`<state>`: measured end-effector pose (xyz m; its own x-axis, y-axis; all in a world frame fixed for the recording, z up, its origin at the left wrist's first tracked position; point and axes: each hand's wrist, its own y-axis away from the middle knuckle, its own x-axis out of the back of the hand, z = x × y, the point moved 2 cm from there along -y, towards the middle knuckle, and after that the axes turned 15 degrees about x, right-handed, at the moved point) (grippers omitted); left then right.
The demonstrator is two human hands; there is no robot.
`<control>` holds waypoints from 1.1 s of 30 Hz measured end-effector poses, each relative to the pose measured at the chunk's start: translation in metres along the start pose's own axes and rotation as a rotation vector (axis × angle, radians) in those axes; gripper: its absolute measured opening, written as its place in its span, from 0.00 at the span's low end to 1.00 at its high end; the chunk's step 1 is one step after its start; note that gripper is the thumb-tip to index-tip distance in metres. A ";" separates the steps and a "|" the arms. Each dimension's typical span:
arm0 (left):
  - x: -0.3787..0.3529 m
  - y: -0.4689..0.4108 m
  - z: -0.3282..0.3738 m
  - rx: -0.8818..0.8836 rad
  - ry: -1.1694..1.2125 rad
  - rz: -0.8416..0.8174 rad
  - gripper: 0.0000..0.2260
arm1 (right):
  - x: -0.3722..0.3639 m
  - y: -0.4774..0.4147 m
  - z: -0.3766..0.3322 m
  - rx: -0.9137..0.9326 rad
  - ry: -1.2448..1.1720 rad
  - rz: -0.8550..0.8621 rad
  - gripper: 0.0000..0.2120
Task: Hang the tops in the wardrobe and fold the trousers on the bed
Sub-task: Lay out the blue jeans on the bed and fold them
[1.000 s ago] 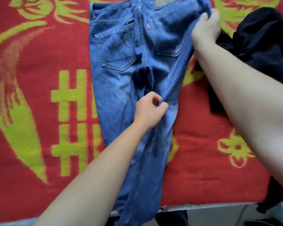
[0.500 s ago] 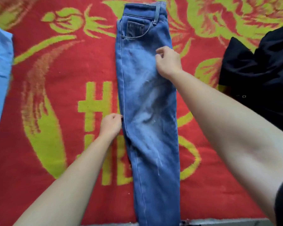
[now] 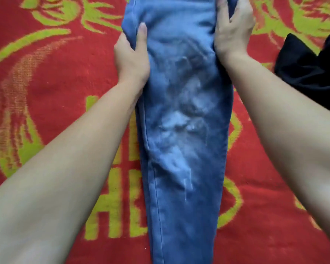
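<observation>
While I lean over the bed, the blue jeans [image 3: 181, 130] lie lengthwise in front of me on the red blanket [image 3: 51, 77] with its yellow-green pattern. They are doubled leg on leg into one long strip that runs from the bottom edge of my view up past the top. The waist end is out of sight beyond the top edge. A pale, faded patch with whitish streaks spreads over the middle of the denim, and a side seam runs down near its left edge.

My left hand [image 3: 131, 60] grips the left edge of the jeans near the far end. The thumb [image 3: 142, 33] lies flat and straight on top of the cloth, and the other fingers are tucked under the edge where I cannot see them.

My right hand [image 3: 232, 37] holds the opposite edge, a little further up. Its thumb presses on the top face of the denim and its fingers curl round the outer side, so a dark fold of cloth is pinched between them. Both forearms reach forward on either side of the strip, close to its edges.

A crumpled black garment [image 3: 312, 73] lies on the blanket to the right, just beside my right forearm and apart from the jeans.
</observation>
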<state>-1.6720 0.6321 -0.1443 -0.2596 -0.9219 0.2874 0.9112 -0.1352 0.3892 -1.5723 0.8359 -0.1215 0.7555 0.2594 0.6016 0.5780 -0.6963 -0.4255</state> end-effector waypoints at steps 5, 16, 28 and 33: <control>-0.021 -0.026 -0.025 0.197 -0.532 0.036 0.26 | -0.008 0.002 0.059 -0.289 0.378 -0.304 0.27; -0.030 0.009 -0.110 -0.291 -1.169 0.030 0.28 | -0.043 0.100 0.065 0.253 0.532 -0.706 0.35; -0.004 0.035 -0.115 -0.240 -0.995 -0.114 0.35 | -0.007 0.183 0.032 0.074 0.625 -0.531 0.37; 0.077 0.195 -0.183 -0.058 -0.889 -0.255 0.49 | 0.076 0.313 0.002 -0.202 0.411 -0.425 0.37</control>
<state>-1.4552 0.4685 -0.2069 -0.5823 -0.2477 0.7743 0.8013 -0.3359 0.4951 -1.3330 0.6391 -0.2104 0.2683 0.2912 0.9183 0.7018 -0.7121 0.0208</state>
